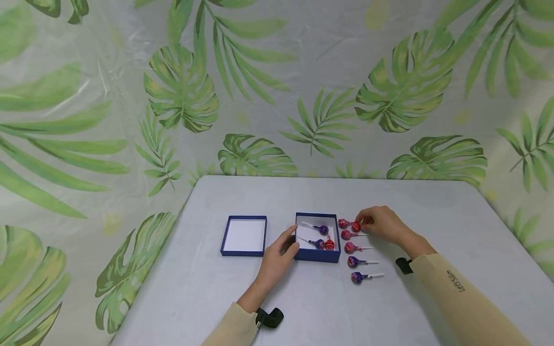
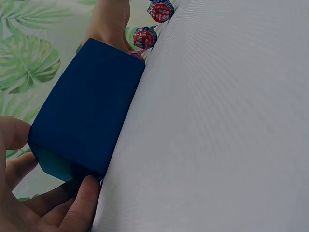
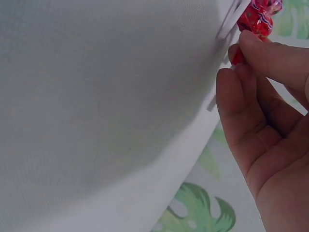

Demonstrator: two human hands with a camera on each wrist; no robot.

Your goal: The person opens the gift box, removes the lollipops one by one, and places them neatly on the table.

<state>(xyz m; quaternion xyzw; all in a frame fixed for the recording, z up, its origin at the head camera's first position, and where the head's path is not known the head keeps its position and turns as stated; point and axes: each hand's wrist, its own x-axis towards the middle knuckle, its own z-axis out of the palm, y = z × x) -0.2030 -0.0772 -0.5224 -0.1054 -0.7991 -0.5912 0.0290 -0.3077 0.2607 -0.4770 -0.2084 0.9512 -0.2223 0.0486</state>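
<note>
A blue open box [image 1: 318, 255] with a white inside contains two purple-wrapped lollipops [image 1: 323, 230] and a red one [image 1: 329, 244]. Against its left side rests my left hand [image 1: 277, 259], its fingers and thumb touching the wall near the front corner. To the right of the box, my right hand [image 1: 383, 225] pinches a red lollipop [image 1: 356, 227] just below its candy head; the fingertips partly hide it in the right wrist view. Beside the box, pink lollipops [image 1: 349, 247] and purple lollipops [image 1: 357, 278] lie in a column, sticks pointing right.
A shallow blue-rimmed box lid [image 1: 244, 253] with a white inside lies left of the box. Everything is on a white-covered table [image 1: 182, 293]. Behind the table hangs a leaf-patterned sheet [image 1: 329, 62].
</note>
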